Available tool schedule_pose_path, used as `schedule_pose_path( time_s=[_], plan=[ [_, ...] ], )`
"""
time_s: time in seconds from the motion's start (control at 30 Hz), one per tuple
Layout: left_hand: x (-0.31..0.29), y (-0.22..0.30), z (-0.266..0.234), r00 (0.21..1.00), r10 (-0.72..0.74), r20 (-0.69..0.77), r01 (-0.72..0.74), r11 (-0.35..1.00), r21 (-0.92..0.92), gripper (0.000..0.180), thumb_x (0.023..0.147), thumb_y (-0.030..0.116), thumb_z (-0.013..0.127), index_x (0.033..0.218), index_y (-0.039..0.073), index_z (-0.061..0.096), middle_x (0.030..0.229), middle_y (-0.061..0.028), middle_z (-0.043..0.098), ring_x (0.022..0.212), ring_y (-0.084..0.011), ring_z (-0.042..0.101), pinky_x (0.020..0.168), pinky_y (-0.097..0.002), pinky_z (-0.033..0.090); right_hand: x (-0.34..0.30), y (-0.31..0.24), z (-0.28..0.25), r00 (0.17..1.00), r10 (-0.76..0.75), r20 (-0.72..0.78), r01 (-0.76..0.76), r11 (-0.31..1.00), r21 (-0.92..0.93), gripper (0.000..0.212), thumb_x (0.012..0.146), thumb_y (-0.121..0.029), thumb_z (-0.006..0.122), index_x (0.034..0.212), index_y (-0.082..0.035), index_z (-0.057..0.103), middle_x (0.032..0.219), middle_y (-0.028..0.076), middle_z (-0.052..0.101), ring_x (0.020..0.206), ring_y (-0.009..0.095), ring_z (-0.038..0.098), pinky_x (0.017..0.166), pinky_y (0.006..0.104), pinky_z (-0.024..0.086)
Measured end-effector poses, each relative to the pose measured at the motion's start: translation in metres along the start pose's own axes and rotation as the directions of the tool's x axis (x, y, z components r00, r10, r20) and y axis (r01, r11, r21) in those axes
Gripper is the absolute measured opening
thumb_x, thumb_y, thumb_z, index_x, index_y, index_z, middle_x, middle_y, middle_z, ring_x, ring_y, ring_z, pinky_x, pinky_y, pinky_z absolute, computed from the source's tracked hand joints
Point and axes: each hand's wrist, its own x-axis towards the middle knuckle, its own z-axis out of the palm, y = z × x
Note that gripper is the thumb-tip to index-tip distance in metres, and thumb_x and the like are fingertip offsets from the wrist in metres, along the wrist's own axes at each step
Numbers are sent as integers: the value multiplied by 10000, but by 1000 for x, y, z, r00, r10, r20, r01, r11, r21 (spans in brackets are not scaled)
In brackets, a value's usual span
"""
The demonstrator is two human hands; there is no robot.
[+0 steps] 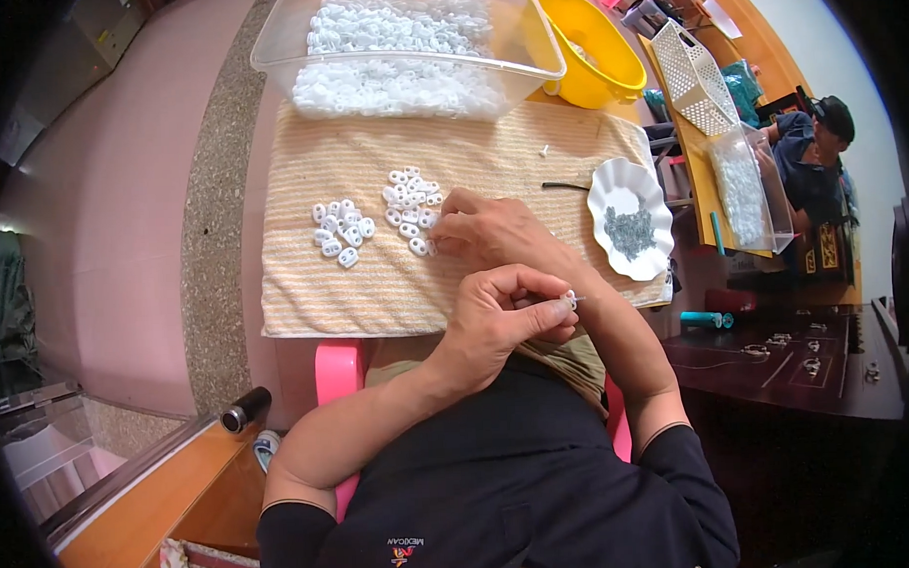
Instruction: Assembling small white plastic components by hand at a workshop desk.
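Observation:
My left hand point(516, 312) is closed in a pinch around a small white plastic piece point(571, 300), with a thin pin-like tip sticking out to the right. Crossing beyond it, my right hand point(493, 231) reaches left with bent, parted fingers. Its fingertips touch the edge of a loose pile of white two-holed oval pieces point(409, 197); whether a piece is between them is hidden. Farther left lies a second pile of white two-holed pieces point(340, 228). Both piles rest on a striped towel point(315, 289).
A clear bin point(276, 60) full of white pieces stands at the back, beside a yellow basin point(622, 63). On the right are a scalloped white dish point(616, 183) of small grey bits and a black stick point(564, 186). Another person point(820, 156) sits beyond a side table.

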Motion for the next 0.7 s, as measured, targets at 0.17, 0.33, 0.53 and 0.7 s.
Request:
schedule_pose_path(
  time_s=[0.17, 0.33, 0.53, 0.7],
  plan=[
    [0, 0, -2, 1000, 10, -25, -10, 1000, 9, 144, 867, 30, 658, 996, -31, 633, 892, -109, 671, 799, -148, 663, 749, -272, 574, -8, 5, -6, 998, 64, -16, -64, 998, -3, 176, 812, -194, 613, 962, -115, 660, 1014, 111, 614, 849, 330, 633, 723, 408, 508],
    [4, 0, -1, 998, 6, -67, -4, 1000, 22, 139, 874, 26, 647, 1000, -27, 629, 886, -101, 667, 790, -143, 658, 745, -270, 570, -21, 22, -6, 995, 68, -77, -69, 998, -3, 213, 798, -176, 621, 991, -98, 667, 942, 119, 633, 846, 331, 633, 722, 404, 506],
    [5, 2, -5, 984, -12, -177, 11, 1000, -3, 128, 875, 24, 644, 994, -22, 626, 869, -89, 660, 779, -138, 656, 744, -270, 571, -35, 23, -18, 957, 226, -180, -173, 947, 271, 222, 793, -87, 679, 1012, -50, 669, 819, 99, 642, 743, 186, 619, 665, 308, 500],
    [9, 2, -8, 981, 13, -196, -13, 1000, 1, 132, 872, 18, 643, 997, -21, 624, 873, -88, 659, 768, -139, 656, 742, -273, 575, -49, 37, -22, 892, 304, -334, -142, 890, 433, 201, 818, -42, 707, 1006, 10, 658, 800, 38, 634, 738, 75, 583, 676, 230, 490]
  ],
)
